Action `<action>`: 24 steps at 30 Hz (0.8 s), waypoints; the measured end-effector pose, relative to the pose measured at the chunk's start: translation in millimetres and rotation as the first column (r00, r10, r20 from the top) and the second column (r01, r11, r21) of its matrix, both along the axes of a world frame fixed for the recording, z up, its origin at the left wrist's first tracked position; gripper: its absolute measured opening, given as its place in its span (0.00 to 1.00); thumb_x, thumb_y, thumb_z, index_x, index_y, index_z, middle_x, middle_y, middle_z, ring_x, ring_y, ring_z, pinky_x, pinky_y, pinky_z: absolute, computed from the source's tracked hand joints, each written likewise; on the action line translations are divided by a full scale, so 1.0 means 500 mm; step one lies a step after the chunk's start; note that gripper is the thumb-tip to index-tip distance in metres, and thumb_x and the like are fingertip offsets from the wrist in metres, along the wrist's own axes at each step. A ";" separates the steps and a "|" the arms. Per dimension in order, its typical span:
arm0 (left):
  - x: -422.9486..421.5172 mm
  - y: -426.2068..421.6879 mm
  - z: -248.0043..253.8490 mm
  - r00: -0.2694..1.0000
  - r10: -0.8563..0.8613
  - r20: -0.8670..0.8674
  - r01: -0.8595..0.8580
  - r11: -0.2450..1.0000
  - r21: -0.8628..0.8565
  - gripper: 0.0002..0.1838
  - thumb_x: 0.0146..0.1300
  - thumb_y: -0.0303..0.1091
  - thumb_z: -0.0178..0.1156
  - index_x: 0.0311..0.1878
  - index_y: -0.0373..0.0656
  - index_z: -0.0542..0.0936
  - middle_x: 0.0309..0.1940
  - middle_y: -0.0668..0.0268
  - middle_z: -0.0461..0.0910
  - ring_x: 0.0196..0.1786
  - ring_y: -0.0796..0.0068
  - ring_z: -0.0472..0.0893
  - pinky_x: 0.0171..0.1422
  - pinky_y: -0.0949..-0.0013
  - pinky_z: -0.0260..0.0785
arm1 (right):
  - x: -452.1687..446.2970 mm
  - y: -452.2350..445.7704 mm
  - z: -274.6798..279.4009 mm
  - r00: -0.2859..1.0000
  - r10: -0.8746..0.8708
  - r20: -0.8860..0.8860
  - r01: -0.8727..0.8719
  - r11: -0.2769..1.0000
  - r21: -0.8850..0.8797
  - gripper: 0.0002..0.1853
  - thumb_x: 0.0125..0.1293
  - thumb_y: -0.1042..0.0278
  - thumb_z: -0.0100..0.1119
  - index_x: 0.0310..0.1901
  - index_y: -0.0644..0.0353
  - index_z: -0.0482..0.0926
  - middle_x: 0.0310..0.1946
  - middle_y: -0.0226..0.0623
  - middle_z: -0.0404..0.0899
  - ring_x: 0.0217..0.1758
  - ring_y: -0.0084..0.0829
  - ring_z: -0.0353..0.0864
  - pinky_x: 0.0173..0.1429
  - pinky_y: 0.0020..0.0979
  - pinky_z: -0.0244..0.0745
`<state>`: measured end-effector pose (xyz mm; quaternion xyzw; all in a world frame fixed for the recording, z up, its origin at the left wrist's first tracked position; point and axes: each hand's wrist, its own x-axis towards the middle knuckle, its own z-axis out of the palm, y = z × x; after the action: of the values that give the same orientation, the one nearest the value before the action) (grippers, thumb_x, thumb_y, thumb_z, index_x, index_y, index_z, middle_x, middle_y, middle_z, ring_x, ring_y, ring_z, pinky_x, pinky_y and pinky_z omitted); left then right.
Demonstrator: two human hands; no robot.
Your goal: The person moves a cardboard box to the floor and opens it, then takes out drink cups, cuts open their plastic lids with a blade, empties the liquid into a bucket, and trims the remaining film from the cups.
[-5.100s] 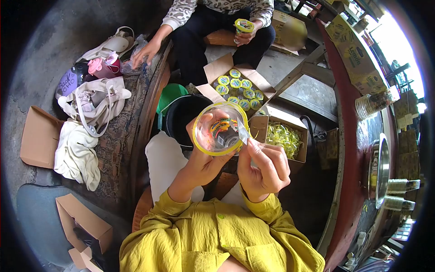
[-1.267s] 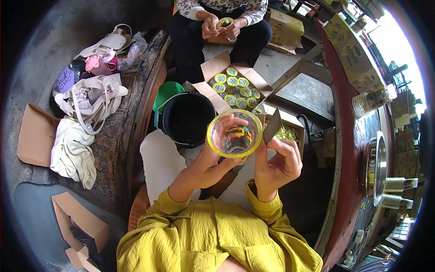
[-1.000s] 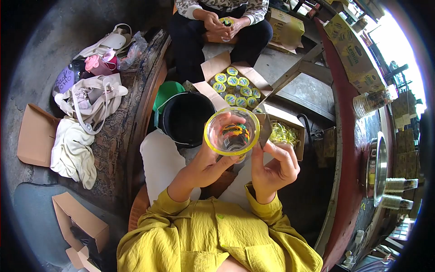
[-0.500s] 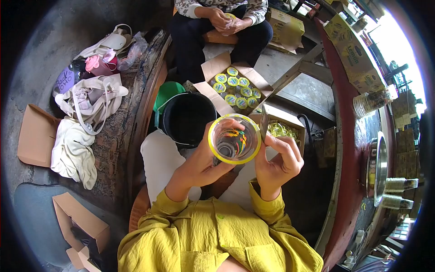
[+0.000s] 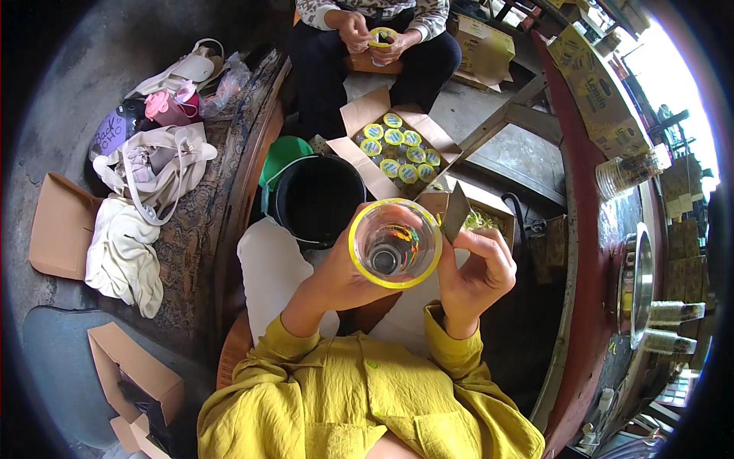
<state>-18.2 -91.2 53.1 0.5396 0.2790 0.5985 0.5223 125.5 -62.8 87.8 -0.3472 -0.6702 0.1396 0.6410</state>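
A clear plastic cup (image 5: pixel 388 246) with a yellow rim and coloured print on its side is tipped so its mouth faces me. My left hand (image 5: pixel 327 277) is wrapped round the cup's left side, some fingers hidden behind it. Between thumb and fingers, my right hand (image 5: pixel 480 274) pinches a thin flat grey blade (image 5: pixel 456 213). The blade stands by the right edge of the rim; whether it touches the rim I cannot tell. Beyond the cup, a cardboard box (image 5: pixel 365 113) holds several lidded cups (image 5: pixel 394 137).
A black bucket (image 5: pixel 317 199) and a green container (image 5: pixel 284 155) stand left of the box. Yellow strips (image 5: pixel 480 220) fill another box on the right. Opposite, a person's hands (image 5: pixel 388 50) hold a yellow-rimmed cup. A bench with bags (image 5: pixel 164 157) lies left; a red-edged table (image 5: pixel 569 329) runs along the right.
My cup has dropped slightly and its mouth has turned more toward me. The blade has swung, showing more of its flat face. The other person's cup now shows its rim more plainly.
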 end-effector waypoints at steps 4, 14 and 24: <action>0.002 0.002 -0.002 0.995 0.033 0.091 -0.031 0.999 -0.028 0.38 0.42 0.26 0.70 0.56 0.40 0.61 0.51 0.63 0.66 0.57 0.72 0.67 0.60 0.70 0.61 | -0.001 -0.013 -0.004 1.000 0.012 -0.023 -0.012 1.000 0.002 0.12 0.38 0.85 0.65 0.28 0.63 0.80 0.17 0.33 0.74 0.17 0.21 0.70 0.21 0.18 0.60; 0.002 0.010 -0.024 0.997 0.078 0.015 -0.079 0.992 0.102 0.38 0.43 0.27 0.69 0.57 0.40 0.59 0.51 0.63 0.63 0.57 0.72 0.66 0.59 0.69 0.61 | -0.013 -0.026 -0.010 0.998 -0.065 0.016 0.064 0.997 0.053 0.11 0.38 0.86 0.66 0.26 0.61 0.80 0.15 0.34 0.73 0.16 0.21 0.70 0.20 0.18 0.60; -0.011 0.001 -0.007 0.974 0.051 -0.220 -0.012 0.985 0.175 0.37 0.41 0.26 0.70 0.56 0.41 0.61 0.51 0.62 0.62 0.56 0.71 0.66 0.58 0.69 0.62 | -0.001 -0.010 0.007 0.996 -0.037 0.080 0.033 0.998 0.046 0.13 0.36 0.86 0.65 0.28 0.62 0.81 0.15 0.34 0.73 0.16 0.23 0.70 0.21 0.19 0.61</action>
<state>-23.5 -90.7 49.6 0.6422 0.2917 0.5640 0.4294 125.2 -67.9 91.2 -0.3498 -0.6923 0.0993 0.6233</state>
